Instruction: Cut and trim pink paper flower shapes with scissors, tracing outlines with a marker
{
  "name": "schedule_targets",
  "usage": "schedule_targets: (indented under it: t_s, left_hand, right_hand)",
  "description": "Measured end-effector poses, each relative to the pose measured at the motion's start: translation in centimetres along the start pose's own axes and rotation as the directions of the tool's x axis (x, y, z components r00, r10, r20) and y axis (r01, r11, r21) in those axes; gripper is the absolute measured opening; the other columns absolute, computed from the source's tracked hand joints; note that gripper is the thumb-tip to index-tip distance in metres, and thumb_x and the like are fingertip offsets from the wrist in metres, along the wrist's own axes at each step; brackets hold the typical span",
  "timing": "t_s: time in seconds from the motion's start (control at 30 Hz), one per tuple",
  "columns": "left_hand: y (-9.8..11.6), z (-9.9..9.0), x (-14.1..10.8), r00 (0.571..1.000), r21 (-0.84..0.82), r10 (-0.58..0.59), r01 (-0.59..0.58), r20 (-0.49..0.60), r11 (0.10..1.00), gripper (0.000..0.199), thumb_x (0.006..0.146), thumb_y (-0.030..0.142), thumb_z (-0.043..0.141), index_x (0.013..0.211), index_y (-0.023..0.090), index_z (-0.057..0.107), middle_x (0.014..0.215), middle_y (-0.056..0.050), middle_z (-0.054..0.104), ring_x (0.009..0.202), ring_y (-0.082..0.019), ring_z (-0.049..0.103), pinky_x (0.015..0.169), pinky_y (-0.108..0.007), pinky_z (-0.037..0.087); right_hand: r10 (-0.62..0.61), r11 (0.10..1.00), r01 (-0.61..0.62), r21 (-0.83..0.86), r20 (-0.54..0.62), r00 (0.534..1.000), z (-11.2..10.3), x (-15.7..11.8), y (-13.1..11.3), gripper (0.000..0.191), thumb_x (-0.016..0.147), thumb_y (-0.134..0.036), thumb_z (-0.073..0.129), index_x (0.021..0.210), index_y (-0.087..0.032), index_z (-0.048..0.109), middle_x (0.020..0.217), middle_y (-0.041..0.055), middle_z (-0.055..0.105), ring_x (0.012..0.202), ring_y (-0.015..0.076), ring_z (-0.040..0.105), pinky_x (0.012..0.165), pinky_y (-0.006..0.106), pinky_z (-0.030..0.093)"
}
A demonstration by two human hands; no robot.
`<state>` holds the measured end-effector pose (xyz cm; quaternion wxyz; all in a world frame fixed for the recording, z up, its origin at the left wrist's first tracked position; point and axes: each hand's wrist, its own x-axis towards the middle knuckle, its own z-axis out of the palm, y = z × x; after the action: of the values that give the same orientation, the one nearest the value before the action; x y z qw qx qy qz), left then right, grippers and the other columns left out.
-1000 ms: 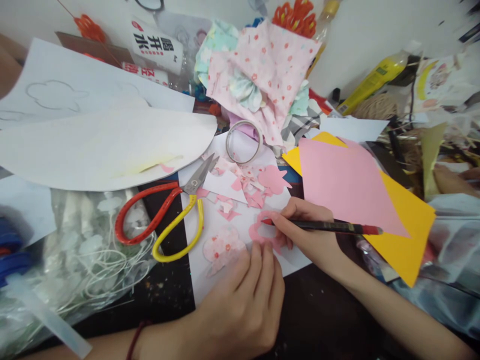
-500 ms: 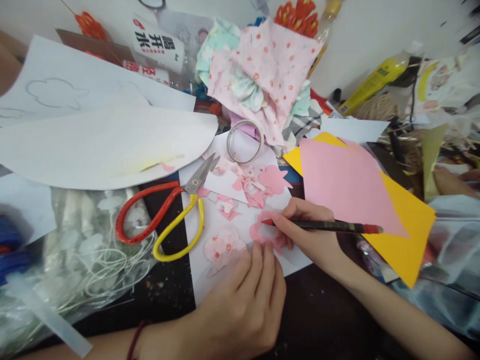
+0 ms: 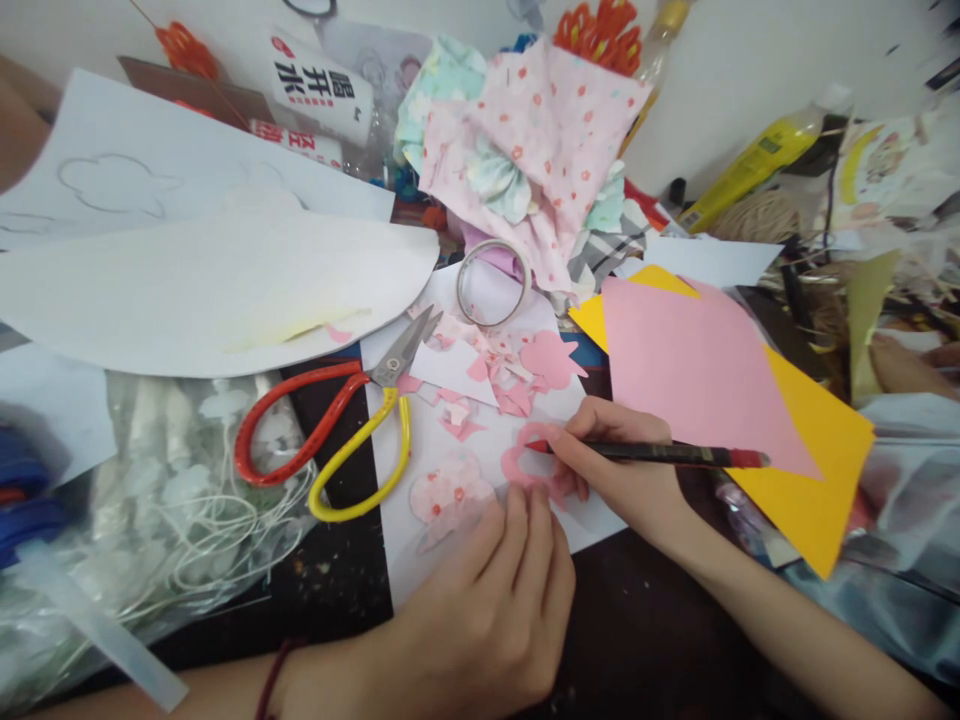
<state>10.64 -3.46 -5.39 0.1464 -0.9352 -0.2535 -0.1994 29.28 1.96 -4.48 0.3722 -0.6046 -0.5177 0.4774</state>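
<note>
My right hand grips a dark pen with red ends, its red tip over a pink paper cutout with a hole in its middle. Fingertips of my left hand lie on the lower edge of that cutout, pressing it against a white sheet. Just left of it is a cloud-shaped floral piece, partly covered by my left hand. Scissors with one red and one yellow handle rest half open, blades on the sheet. Pink scraps and a pink fish-like cutout lie above.
A tape roll stands behind the scraps, below crumpled floral cloth. Pink paper overlaps yellow paper at right. A large white board and a plastic bag of corded items fill the left. Someone else's hand shows far right.
The view shifts very slightly. Both hands, the pen and the pink cutout keep practically the same positions.
</note>
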Motion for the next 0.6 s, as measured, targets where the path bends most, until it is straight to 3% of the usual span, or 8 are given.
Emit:
schedule_targets:
  t_s: [0.6]
  left_hand:
    - [-0.12, -0.2, -0.1, 1.0, 0.001, 0.024, -0.024, 0.012, 1.0, 0.042, 0.095, 0.018, 0.038, 0.122, 0.0, 0.065, 0.123, -0.02, 0.07, 0.111, -0.033, 0.069, 0.091, -0.038, 0.054]
  right_hand:
    - [-0.029, 1.0, 0.029, 0.012, -0.003, 1.0, 0.02, 0.26, -0.02, 0.031, 0.08, -0.034, 0.077, 0.063, -0.018, 0.057, 0.051, -0.0007, 0.065, 0.039, 0.0077, 0.056, 0.037, 0.017, 0.044]
